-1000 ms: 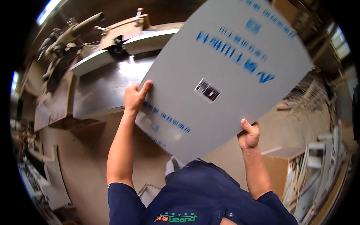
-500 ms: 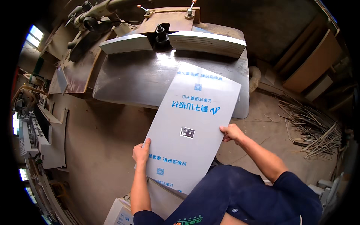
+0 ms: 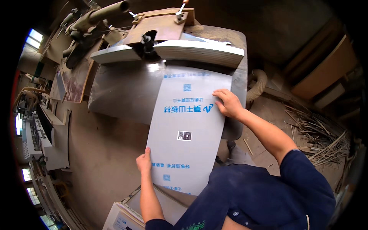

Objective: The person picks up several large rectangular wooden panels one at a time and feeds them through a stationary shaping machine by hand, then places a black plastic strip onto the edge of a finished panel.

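Nearest, at the lower edge: dark blue short-sleeved shirt (image 3: 268, 184). Just ahead, closed on the left edge of a long, flat grey panel (image 3: 191, 122): left hand (image 3: 144, 161), with thumb uppermost and other fingers mostly hidden. On the upper face, blue printing and a small black-and-white label (image 3: 184, 135). Farther along, at the right edge: right hand (image 3: 229, 104), loosely open, with fingertips on the upper face. Beneath the panel's far end: metal desk (image 3: 119, 90), contact uncertain. Across its rear: pale two-part fence (image 3: 203, 51), with dark upright spindle (image 3: 148, 46) at the gap. Behind: brown plate (image 3: 157, 28) with two levers. To the right, on the floor: heap of thin strips (image 3: 326, 134).
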Available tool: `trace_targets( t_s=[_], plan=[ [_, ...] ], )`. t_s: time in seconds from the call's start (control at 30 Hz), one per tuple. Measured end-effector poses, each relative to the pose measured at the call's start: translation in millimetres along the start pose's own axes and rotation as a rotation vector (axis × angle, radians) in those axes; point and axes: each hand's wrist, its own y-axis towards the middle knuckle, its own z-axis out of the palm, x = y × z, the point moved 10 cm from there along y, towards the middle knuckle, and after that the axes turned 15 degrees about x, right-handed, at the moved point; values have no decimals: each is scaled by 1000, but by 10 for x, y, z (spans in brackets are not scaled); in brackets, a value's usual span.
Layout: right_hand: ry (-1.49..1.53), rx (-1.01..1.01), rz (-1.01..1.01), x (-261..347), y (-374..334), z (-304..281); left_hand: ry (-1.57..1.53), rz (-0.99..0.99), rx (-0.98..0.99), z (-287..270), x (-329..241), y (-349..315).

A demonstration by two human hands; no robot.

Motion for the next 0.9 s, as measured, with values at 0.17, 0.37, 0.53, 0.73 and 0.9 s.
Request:
trace_targets(
  t_s=[0.17, 0.37, 0.53, 0.73, 0.9],
  plan=[
    [79, -250, 365, -1060, -155, -386, 0, -21, -84, 71, 35, -310],
    [-209, -58, 375, -1104, -46, -270, -2, 15, -124, 81, 306, -263],
    [-129, 40, 615, -1721, -16, -338, -47, 53, -86, 154, 195, -229],
    [409, -692, 1186, -3244, -2247, -1246, -163, 0, -96, 179, 341, -242],
    [232, -273, 365, -1391, -713, -703, -164, -34, -61, 203, 145, -187]
  ],
)
